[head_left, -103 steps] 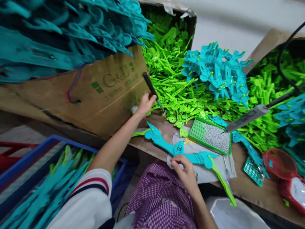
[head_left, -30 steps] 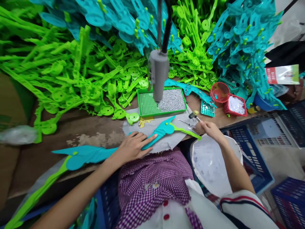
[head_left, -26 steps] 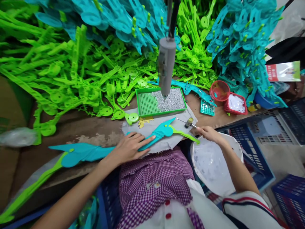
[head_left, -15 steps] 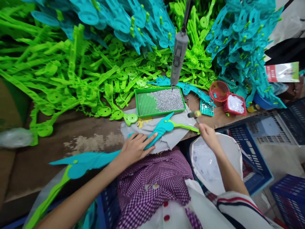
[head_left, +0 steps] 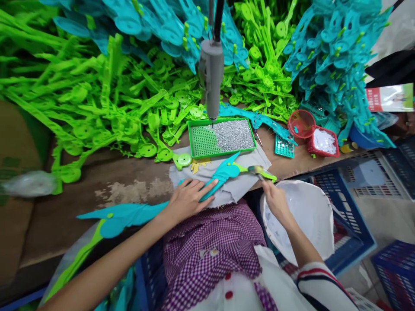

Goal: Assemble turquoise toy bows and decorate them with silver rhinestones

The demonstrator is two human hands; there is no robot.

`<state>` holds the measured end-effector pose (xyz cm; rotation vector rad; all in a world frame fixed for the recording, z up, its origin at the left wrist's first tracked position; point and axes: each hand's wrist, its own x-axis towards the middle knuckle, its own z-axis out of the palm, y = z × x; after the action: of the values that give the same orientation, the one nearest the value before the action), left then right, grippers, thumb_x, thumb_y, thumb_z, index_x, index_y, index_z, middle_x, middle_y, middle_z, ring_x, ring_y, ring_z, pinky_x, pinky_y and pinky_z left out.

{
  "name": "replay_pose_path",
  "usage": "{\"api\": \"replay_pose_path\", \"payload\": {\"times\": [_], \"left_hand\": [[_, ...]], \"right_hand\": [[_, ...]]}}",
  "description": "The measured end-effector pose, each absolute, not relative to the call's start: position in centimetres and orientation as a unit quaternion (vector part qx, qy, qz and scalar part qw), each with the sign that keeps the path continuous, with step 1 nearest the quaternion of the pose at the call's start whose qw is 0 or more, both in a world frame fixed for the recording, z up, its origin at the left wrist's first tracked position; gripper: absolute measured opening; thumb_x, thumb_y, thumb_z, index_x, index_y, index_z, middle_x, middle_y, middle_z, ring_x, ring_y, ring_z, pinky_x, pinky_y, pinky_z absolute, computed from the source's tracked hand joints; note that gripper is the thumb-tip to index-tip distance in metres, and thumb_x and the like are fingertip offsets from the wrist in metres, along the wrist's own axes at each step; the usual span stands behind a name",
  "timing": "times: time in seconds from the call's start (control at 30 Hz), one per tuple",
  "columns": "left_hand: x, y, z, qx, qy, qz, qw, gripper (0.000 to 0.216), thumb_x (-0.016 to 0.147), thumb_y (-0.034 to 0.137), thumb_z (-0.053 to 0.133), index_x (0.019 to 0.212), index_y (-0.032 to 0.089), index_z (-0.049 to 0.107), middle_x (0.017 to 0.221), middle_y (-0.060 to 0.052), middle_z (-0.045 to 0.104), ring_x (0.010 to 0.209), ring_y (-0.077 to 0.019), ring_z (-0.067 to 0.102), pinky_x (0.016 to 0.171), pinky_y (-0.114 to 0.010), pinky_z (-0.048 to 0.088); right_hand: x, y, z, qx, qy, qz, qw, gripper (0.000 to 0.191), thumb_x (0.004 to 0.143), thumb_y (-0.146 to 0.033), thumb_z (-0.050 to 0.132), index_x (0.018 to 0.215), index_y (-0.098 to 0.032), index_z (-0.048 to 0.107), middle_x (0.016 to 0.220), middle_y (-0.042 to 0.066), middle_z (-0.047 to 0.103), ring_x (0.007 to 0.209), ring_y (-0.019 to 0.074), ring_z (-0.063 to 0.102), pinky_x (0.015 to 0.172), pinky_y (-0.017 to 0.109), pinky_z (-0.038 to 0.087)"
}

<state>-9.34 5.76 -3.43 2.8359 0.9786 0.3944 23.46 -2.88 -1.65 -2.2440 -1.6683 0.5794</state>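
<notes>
My left hand (head_left: 189, 199) holds a blue plastic part (head_left: 223, 169) down on a grey cloth, its index finger stretched along the part. A green plastic arm (head_left: 239, 166) joins this part by a round pin and runs right. My right hand (head_left: 275, 198) is closed round the handle of a small hammer (head_left: 256, 169). The hammer's head is over the green arm; I cannot tell whether it touches. Beneath the work lies the grey cloth (head_left: 236, 191) with a yellow print. Another blue and green piece (head_left: 123, 219) lies to the left, partly behind my left forearm.
A grey electric screwdriver (head_left: 212, 82) hangs over a green tray (head_left: 194, 150) of small metal pieces. Green parts (head_left: 129, 103) and blue parts (head_left: 330, 56) are heaped behind. Red containers (head_left: 301, 124) stand at right. A white-lined bin (head_left: 326, 207) and blue crates (head_left: 394, 270) are below the table edge.
My right hand has brought the hammer down and left to the green arm. The hanging screwdriver has swung left. My left hand stays on the blue part.
</notes>
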Motion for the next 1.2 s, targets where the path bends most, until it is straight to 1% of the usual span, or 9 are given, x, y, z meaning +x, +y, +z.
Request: {"api": "replay_pose_path", "payload": {"times": [0.1,0.2,0.27,0.4,0.53,0.67,0.8,0.97,1.2], "left_hand": [[-9.6,5.8,-3.6,0.936,0.322,0.128,0.062,0.052,0.099,0.044,0.051,0.148,0.025,0.051,0.089,-0.008,0.067,0.087,-0.0241,0.058,0.083,-0.038,0.041],[-9.2,6.0,-3.6,0.936,0.327,0.111,0.072,0.053,0.099,0.045,0.050,0.149,0.024,0.050,0.092,-0.008,0.067,0.090,-0.0245,0.058,0.085,-0.038,0.041],[-8.0,6.3,-3.2,0.936,0.328,0.098,0.080,0.053,0.100,0.045,0.049,0.149,0.025,0.048,0.095,-0.008,0.067,0.093,-0.0248,0.057,0.088,-0.039,0.041],[-4.0,7.0,-2.2,0.933,0.338,0.097,0.078,0.051,0.101,0.045,0.047,0.149,0.026,0.047,0.110,-0.010,0.065,0.107,-0.0261,0.057,0.102,-0.045,0.037],[-4.6,5.2,-1.8,0.899,0.389,0.185,0.077,0.053,0.098,0.048,0.056,0.144,0.024,0.051,0.133,-0.012,0.060,0.128,-0.0285,0.050,0.117,-0.053,0.026],[-13.8,-0.9,-3.7,0.731,0.591,0.339,0.033,0.046,0.095,0.034,0.062,0.140,0.027,0.057,0.131,-0.010,0.061,0.124,-0.0257,0.055,0.112,-0.045,0.037],[-23.7,-4.7,-6.6,0.536,0.761,0.361,-0.055,0.052,0.092,0.040,0.066,0.141,0.024,0.058,0.139,-0.014,0.057,0.132,-0.0318,0.049,0.112,-0.048,0.034],[-27.5,-4.1,-8.9,0.496,0.788,0.364,-0.030,0.034,0.096,0.042,0.059,0.124,0.026,0.072,0.122,-0.008,0.069,0.117,-0.0271,0.058,0.105,-0.043,0.035],[-27.1,-3.7,-9.6,0.460,0.781,0.423,-0.016,0.030,0.095,0.045,0.061,0.116,0.029,0.076,0.116,-0.006,0.072,0.112,-0.0254,0.058,0.105,-0.042,0.033]], "right_hand": [[25.1,-4.2,-1.8,-0.816,-0.526,0.173,0.165,0.054,0.103,-0.057,0.020,0.087,-0.023,0.059,0.064,0.002,0.058,0.058,0.0195,0.053,0.060,0.029,0.028],[26.1,-4.9,-2.4,-0.815,-0.521,0.211,0.143,0.053,0.100,-0.062,0.025,0.082,-0.023,0.057,0.064,0.003,0.057,0.057,0.0196,0.051,0.059,0.030,0.026],[26.0,-5.0,-2.2,-0.809,-0.515,0.227,0.167,0.052,0.100,-0.063,0.027,0.078,-0.024,0.053,0.063,0.001,0.054,0.059,0.0199,0.051,0.060,0.030,0.027],[23.5,-4.0,-0.2,-0.773,-0.533,0.225,0.260,0.048,0.101,-0.059,0.029,0.072,-0.024,0.046,0.059,-0.002,0.046,0.057,0.0174,0.047,0.059,0.029,0.031],[18.0,-2.0,1.2,-0.681,-0.611,0.278,0.291,0.046,0.102,-0.055,0.031,0.076,-0.023,0.050,0.061,-0.002,0.051,0.057,0.0153,0.049,0.059,0.027,0.034],[11.7,-0.2,0.9,-0.607,-0.681,0.356,0.204,0.045,0.104,-0.052,0.027,0.089,-0.022,0.058,0.068,-0.001,0.060,0.061,0.0155,0.057,0.061,0.026,0.036],[5.0,2.1,0.9,-0.507,-0.801,0.308,0.078,0.043,0.105,-0.048,0.028,0.098,-0.021,0.060,0.071,0.001,0.067,0.064,0.0179,0.062,0.062,0.027,0.034],[-0.9,4.0,1.0,-0.485,-0.857,0.175,-0.002,0.047,0.107,-0.045,0.022,0.107,-0.019,0.060,0.079,0.007,0.073,0.067,0.0213,0.065,0.061,0.029,0.033],[-2.1,3.9,0.9,-0.512,-0.848,0.095,-0.102,0.049,0.106,-0.046,0.021,0.109,-0.017,0.060,0.077,0.010,0.072,0.062,0.0225,0.065,0.059,0.031,0.033]]}}
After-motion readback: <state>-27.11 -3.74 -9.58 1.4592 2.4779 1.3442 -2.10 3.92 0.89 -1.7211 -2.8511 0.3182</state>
